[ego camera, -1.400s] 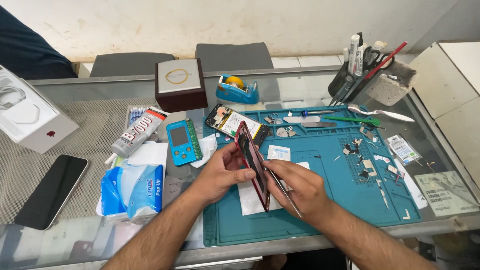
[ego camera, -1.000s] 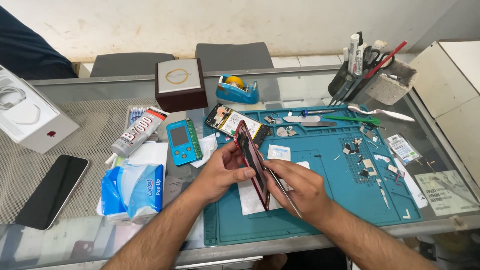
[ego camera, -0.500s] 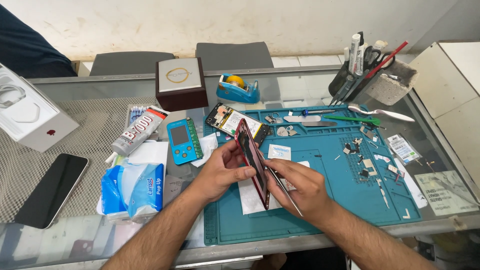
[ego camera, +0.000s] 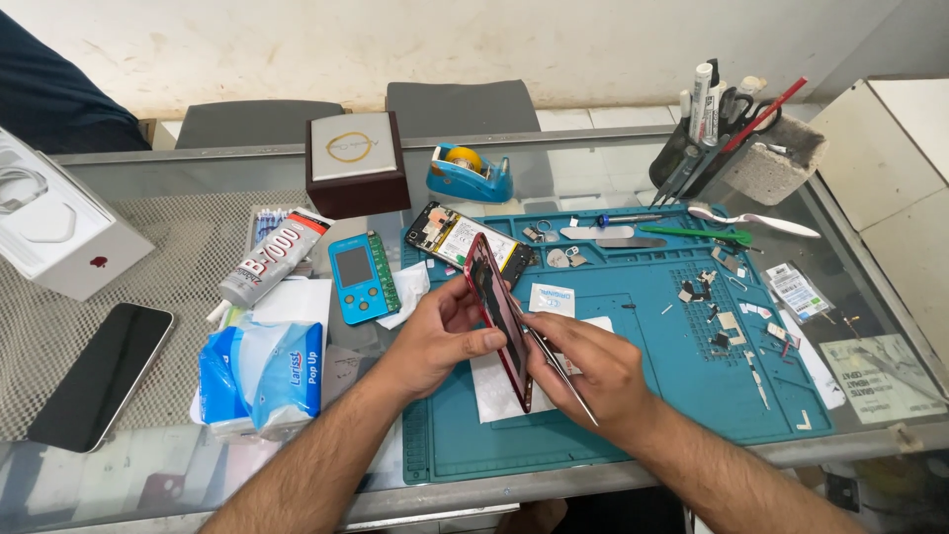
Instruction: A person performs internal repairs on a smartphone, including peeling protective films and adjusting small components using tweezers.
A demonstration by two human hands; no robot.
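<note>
Over the blue mat, the left hand grips the red phone on edge, long axis running away from the person. Right hand touches its other face, pinching thin tweezers.

A glass-topped counter stands before a scuffed cream wall and two grey chair backs.

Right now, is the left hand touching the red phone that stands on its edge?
Touching. The head view shows the left hand with its thumb laid against the side of the red phone, no gap visible, while the right hand holds thin metal tweezers beside it.
</note>
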